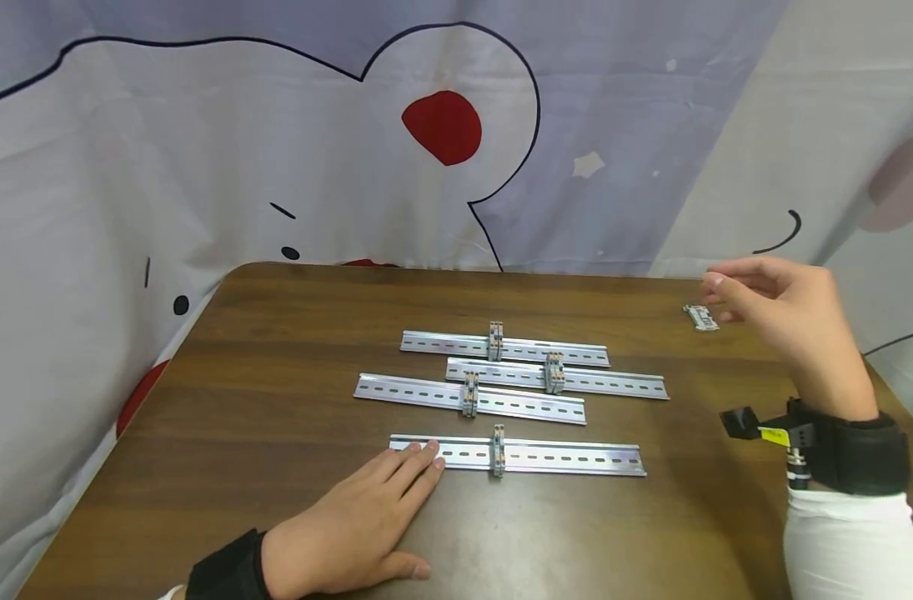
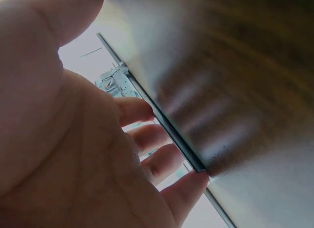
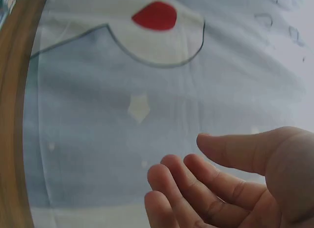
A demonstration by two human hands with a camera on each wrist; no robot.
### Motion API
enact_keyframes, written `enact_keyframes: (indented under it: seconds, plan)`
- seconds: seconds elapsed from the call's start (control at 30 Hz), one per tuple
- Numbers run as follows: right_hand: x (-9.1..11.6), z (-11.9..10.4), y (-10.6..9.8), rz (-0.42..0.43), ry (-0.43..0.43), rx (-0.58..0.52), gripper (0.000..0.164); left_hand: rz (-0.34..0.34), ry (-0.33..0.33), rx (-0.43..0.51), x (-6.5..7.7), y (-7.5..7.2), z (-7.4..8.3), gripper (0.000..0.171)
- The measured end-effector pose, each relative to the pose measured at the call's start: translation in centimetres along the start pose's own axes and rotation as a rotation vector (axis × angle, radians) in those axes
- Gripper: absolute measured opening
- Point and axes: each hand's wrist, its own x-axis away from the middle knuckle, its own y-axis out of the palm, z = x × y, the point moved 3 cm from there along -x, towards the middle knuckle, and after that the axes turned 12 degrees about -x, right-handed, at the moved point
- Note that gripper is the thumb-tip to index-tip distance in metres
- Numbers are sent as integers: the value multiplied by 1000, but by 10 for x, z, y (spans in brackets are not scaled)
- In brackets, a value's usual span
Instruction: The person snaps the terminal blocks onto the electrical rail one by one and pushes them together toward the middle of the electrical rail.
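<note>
My left hand [image 1: 362, 517] lies flat, its fingertips resting on the left end of the nearest slotted metal DIN rail [image 1: 576, 457]. A grey terminal block [image 1: 498, 451] sits upright across the middle of this rail. In the left wrist view, the fingertips [image 2: 194, 184] reach the rail's long edge, with the terminal block [image 2: 115, 81] further along it. My right hand [image 1: 790, 308] is raised at the back right, fingers loosely bent. It hovers beside a loose terminal block [image 1: 701, 317] lying on the table. The right wrist view shows nothing between the thumb and fingers [image 3: 171, 188].
Behind the nearest rail lie several more rails, among them a left one [image 1: 407, 389], a right one [image 1: 621, 383] and the farthest [image 1: 441, 342]. Each carries a terminal block near its middle. A printed curtain [image 1: 313, 150] hangs along the back edge of the wooden table [image 1: 276, 358].
</note>
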Motion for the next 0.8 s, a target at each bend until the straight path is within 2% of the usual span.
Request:
enact_keyframes:
  seconds: [0.1, 0.27, 0.33, 0.4, 0.53, 0.63, 0.73, 0.8]
  plan:
    - [-10, 10, -8, 57, 14, -46, 39, -11, 7, 19, 1, 4, 1, 95]
    - [-29, 23, -17, 171, 34, -179, 31, 33, 6, 19, 6, 9, 1, 93]
    - [-34, 30, -22, 212, 46, -221, 28, 30, 6, 19, 6, 9, 0, 93]
    - [-39, 38, -28, 243, 59, -200, 26, 18, 9, 21, 6, 7, 0, 93]
    - [-46, 57, -36, 280, 89, -80, 30, -22, 6, 22, 4, 3, -1, 94]
    - [-49, 73, -41, 310, 132, -76, 33, -16, 9, 4, 1, 2, -1, 96]
    - [-55, 92, -46, 346, 190, -91, 22, 6, 15, -12, -1, 2, 0, 96]
    - [-59, 104, -47, 345, 231, -23, 17, 24, 18, -20, 0, 2, -1, 96]
